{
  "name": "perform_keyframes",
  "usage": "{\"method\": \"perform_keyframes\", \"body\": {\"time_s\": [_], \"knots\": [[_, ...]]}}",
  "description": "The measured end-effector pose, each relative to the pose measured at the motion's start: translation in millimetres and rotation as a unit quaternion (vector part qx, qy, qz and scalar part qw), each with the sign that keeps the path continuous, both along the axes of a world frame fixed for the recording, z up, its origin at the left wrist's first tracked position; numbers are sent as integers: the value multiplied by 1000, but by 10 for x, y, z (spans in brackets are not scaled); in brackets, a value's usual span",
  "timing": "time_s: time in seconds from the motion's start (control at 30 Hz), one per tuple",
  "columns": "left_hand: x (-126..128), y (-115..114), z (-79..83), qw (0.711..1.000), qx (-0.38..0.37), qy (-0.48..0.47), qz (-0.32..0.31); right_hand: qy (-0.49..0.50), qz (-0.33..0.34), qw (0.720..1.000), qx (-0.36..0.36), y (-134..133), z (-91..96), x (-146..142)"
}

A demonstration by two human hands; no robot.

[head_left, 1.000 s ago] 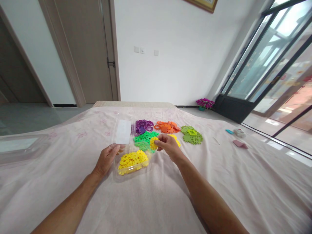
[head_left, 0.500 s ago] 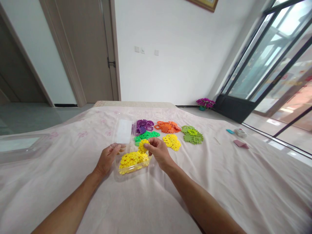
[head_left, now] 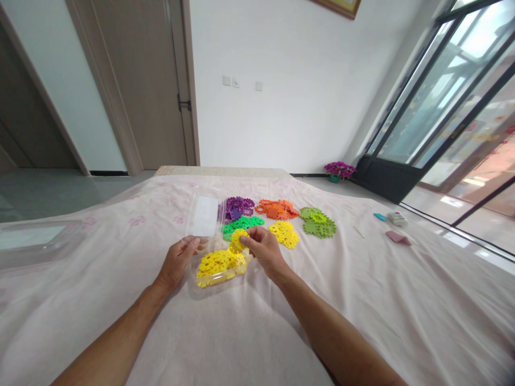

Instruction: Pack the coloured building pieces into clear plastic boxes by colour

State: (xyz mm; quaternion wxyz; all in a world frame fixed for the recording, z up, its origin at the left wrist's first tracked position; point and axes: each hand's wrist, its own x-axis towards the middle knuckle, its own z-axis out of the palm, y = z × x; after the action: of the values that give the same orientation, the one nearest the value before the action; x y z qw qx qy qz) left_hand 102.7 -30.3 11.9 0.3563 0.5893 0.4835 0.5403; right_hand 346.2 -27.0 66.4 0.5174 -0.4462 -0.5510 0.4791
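Observation:
My left hand (head_left: 179, 261) grips the left edge of a clear plastic box (head_left: 201, 292), its fingers showing through the wall. The box's hinged lid (head_left: 204, 216) lies open behind it. Inside the box is a heap of yellow flower-shaped plastic pieces (head_left: 217, 266). Just above the heap's right side, my right hand (head_left: 263, 249) pinches a yellow flower piece (head_left: 238, 240) between thumb and fingers. Piles of green pieces (head_left: 241, 225) and loose yellow pieces (head_left: 284, 234) lie close by on the cloth.
Purple pieces (head_left: 239, 207), orange pieces (head_left: 277, 209) and olive-green pieces (head_left: 319, 222) form piles farther back. Another clear container (head_left: 60, 241) is at the far left. On the right lie a small white box (head_left: 397, 218), a blue item (head_left: 380, 216) and a pink scrap (head_left: 398, 238).
My right hand has shifted very slightly to the right with the yellow flower piece, which shows a bit more fully. My left hand stays on the box.

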Motion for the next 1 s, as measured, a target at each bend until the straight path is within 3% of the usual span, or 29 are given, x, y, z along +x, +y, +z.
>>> {"method": "perform_keyframes", "body": {"time_s": [0.37, 0.63, 1.0], "knots": [[18, -11, 47, 1000, -7, -1, 4, -6, 21, 1000, 1, 26, -53, 24], [-10, 13, -4, 1000, -1, 7, -4, -10, 34, 999, -3, 28, -38, 25], [-11, 23, -15, 1000, 0, -1, -7, -73, 70, 995, -10, -21, -28, 31]]}}
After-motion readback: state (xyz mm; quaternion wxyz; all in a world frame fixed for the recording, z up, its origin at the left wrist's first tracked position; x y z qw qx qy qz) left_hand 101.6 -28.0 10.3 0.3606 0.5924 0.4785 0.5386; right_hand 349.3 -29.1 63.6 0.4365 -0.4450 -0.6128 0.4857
